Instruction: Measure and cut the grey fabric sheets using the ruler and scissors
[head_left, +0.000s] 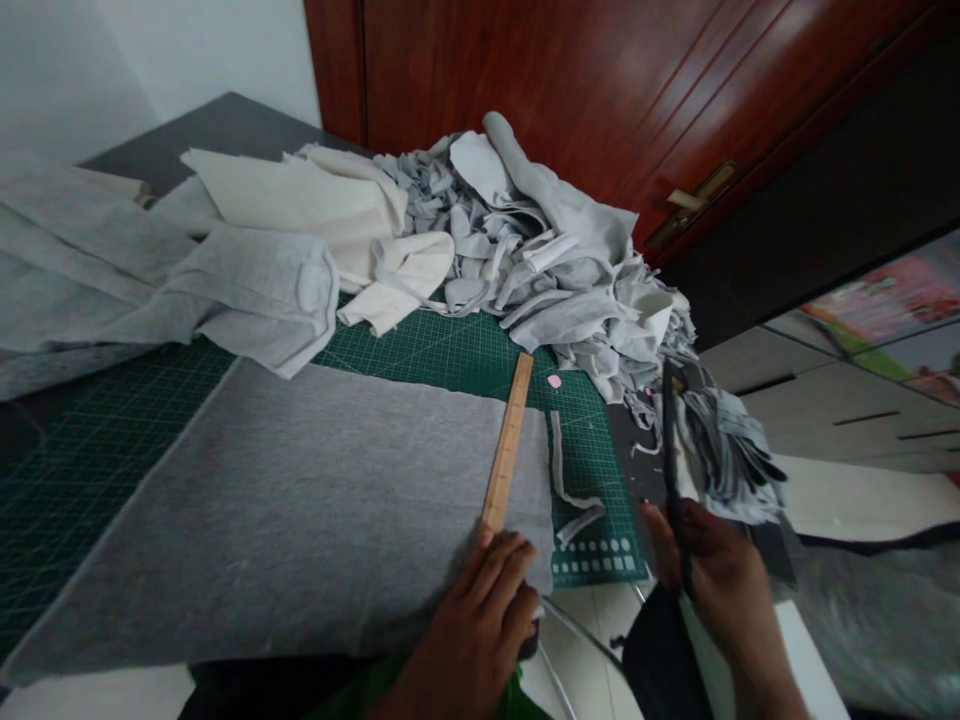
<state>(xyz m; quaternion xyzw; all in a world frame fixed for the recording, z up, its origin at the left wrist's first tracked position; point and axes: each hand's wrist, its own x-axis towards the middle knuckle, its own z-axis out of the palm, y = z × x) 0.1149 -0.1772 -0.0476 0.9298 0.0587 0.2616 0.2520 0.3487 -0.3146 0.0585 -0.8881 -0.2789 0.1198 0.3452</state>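
Note:
My left hand (484, 610) lies flat, fingers stretched out, on a large grey fabric sheet (300, 500). Its fingertips touch the near end of a wooden ruler (508, 440). The ruler runs along the sheet's right edge on a green cutting mat (450, 350). My right hand (712, 570) is closed round a long, thin dark tool (670, 450) that looks like scissors and points up and away, off the mat's right edge. A narrow cut grey strip (571, 490) lies on the mat between the ruler and my right hand. A small pink piece (554, 381) sits near the ruler's far end.
A heap of grey fabric scraps (555, 260) fills the mat's far right and spills over the table edge. Cream cloth (330, 200) and folded grey cloth (247, 290) lie at the back left. Behind stands a red-brown wooden door (600, 80) with a handle (697, 195).

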